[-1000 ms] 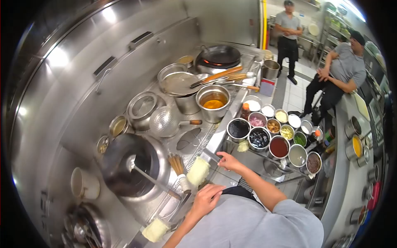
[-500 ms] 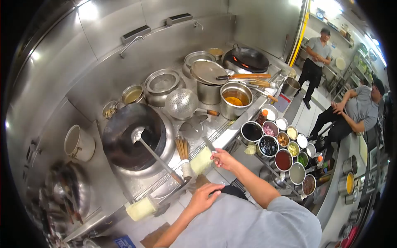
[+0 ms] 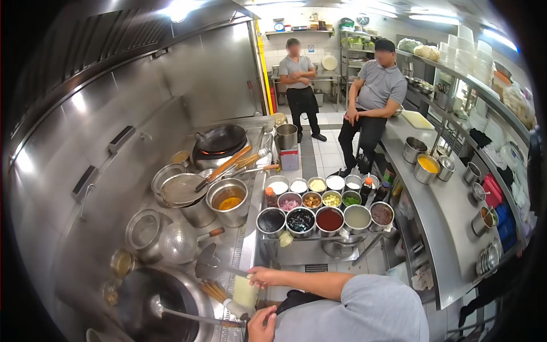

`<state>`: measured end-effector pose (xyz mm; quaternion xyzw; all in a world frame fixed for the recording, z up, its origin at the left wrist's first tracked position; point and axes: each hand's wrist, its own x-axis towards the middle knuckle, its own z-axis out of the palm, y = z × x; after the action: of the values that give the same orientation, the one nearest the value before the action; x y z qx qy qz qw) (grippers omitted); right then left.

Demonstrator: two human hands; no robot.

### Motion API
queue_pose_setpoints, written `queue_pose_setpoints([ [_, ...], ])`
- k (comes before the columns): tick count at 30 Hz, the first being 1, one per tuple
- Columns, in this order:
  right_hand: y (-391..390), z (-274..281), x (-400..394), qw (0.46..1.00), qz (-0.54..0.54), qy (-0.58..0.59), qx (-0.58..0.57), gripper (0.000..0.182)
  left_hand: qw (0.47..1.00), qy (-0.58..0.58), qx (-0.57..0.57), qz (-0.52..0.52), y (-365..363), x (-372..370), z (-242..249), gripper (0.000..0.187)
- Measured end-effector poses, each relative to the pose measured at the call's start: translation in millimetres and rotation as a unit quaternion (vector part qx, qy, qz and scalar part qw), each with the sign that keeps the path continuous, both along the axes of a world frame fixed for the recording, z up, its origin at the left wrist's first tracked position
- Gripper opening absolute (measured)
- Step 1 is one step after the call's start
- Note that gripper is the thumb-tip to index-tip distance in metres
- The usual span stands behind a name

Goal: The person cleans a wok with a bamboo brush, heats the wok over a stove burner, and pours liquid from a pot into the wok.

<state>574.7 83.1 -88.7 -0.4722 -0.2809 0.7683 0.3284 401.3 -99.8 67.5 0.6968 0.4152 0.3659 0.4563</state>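
Note:
My right hand (image 3: 263, 277) is closed on the metal handle of a wok spatula (image 3: 209, 256), whose dark blade lies over the steel stove top. Beneath that hand a pale yellow cloth (image 3: 245, 295) hangs at the stove's front edge. My left hand (image 3: 262, 325) is low in the view, by my waist, its fingers loosely bent and apart with nothing visible in them. Close to it are a bamboo brush (image 3: 214, 292) and the handle end of a ladle (image 3: 194, 316). The ladle's bowl rests in a large dark wok (image 3: 131, 316).
A perforated strainer (image 3: 178, 242), a pot of orange liquid (image 3: 227, 202) and a second wok (image 3: 221, 139) over glowing heat stand on the stove. Several seasoning containers (image 3: 329, 220) fill a rack. Two people (image 3: 301, 80) (image 3: 379, 85) are beyond, near a steel counter (image 3: 410, 171).
The view has swung up and to the right, showing more of the room. My left hand's fingers are more bent than before. My right hand still grips the metal handle.

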Motion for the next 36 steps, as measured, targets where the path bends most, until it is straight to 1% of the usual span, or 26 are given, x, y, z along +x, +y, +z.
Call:
queue_pose_setpoints([
  [1, 3.1, -3.1, 4.4, 1.000, 0.001, 0.002, 0.002, 0.064, 1.000, 0.002, 0.002, 0.001, 3.2, 1.1, -2.4, 0.023],
  [2, 5.3, -0.9, 9.6, 0.992, 0.043, -0.102, 0.057, 0.062, 1.000, -0.007, -0.015, -0.003, 7.3, 2.4, -5.6, 0.023],
  [3, 6.9, 0.2, 12.6, 0.970, 0.083, -0.203, 0.109, 0.060, 0.999, -0.014, -0.033, -0.008, 12.0, 2.9, -7.9, 0.023],
  [4, 9.8, 0.8, 16.9, 0.971, 0.079, -0.198, 0.109, 0.060, 0.999, -0.008, -0.033, -0.011, 16.3, 3.2, -9.6, 0.023],
  [6, 7.9, 17.1, 20.7, 0.900, 0.133, -0.381, 0.166, 0.059, 1.000, 0.001, -0.029, 0.002, 20.2, 0.5, -10.1, 0.024],
  [7, 8.1, 9.9, 18.6, 0.904, 0.129, -0.373, 0.162, 0.059, 0.999, 0.010, -0.033, -0.002, 22.9, -1.4, -13.0, 0.024],
  [9, 13.8, -8.6, 17.6, 0.823, 0.120, -0.480, 0.278, 0.053, 0.999, 0.038, -0.035, -0.011, 28.0, -3.4, -17.2, 0.025],
  [10, 17.8, -17.2, 17.9, 0.770, 0.114, -0.531, 0.334, 0.050, 0.998, 0.056, -0.033, -0.016, 29.7, -2.1, -15.1, 0.026],
  [11, 19.3, -14.1, 17.8, 0.772, 0.109, -0.530, 0.333, 0.050, 0.998, 0.059, -0.031, -0.020, 31.2, 0.6, -11.3, 0.026],
  [13, 23.0, -6.8, 17.7, 0.752, 0.164, -0.550, 0.325, 0.046, 0.997, 0.048, -0.059, -0.035, 33.8, 6.3, -6.7, 0.027],
  [14, 29.4, -16.6, 17.2, 0.751, 0.165, -0.550, 0.326, 0.046, 0.996, 0.042, -0.049, -0.053, 36.2, 7.1, -9.2, 0.028],
  [16, 42.5, -51.4, 12.7, 0.720, 0.165, -0.565, 0.368, 0.052, 0.996, 0.032, -0.044, -0.064, 36.9, 12.1, -4.6, 0.028],
  [17, 40.4, -52.3, 10.2, 0.718, 0.168, -0.565, 0.369, 0.052, 0.996, 0.023, -0.041, -0.075, 34.9, 14.1, -0.4, 0.028],
  [19, 41.1, -50.5, 12.2, 0.717, 0.131, -0.559, 0.396, 0.050, 0.996, 0.023, -0.036, -0.076, 35.9, 20.6, 8.0, 0.028],
  [20, 39.3, -44.5, 13.1, 0.715, 0.135, -0.559, 0.398, 0.050, 0.995, 0.021, -0.061, -0.076, 36.2, 21.0, 8.5, 0.028],
  [23, 37.0, -29.7, 22.6, 0.725, 0.131, -0.541, 0.404, 0.049, 0.992, 0.018, -0.099, -0.077, 38.9, 25.1, 10.0, 0.028],
  [26, 29.9, -25.1, 30.4, 0.723, 0.143, -0.543, 0.402, 0.050, 0.994, 0.007, -0.095, -0.060, 37.4, 27.5, 6.9, 0.029],
  [28, 24.3, -20.4, 37.1, 0.744, 0.118, -0.529, 0.391, 0.047, 0.994, 0.027, -0.087, -0.063, 41.8, 27.2, 3.8, 0.030],
  [31, 12.3, 6.3, 48.1, 0.748, 0.116, -0.518, 0.398, 0.046, 0.994, 0.014, -0.092, -0.054, 44.0, 29.4, 3.0, 0.029],
  [35, 4.7, 8.2, 60.9, 0.753, 0.101, -0.499, 0.416, 0.047, 0.996, 0.023, -0.076, -0.029, 46.6, 30.8, -0.2, 0.026],
  [36, 3.1, 9.6, 63.6, 0.748, 0.107, -0.509, 0.413, 0.047, 0.997, 0.008, -0.069, -0.013, 47.2, 31.6, 0.1, 0.024],
])
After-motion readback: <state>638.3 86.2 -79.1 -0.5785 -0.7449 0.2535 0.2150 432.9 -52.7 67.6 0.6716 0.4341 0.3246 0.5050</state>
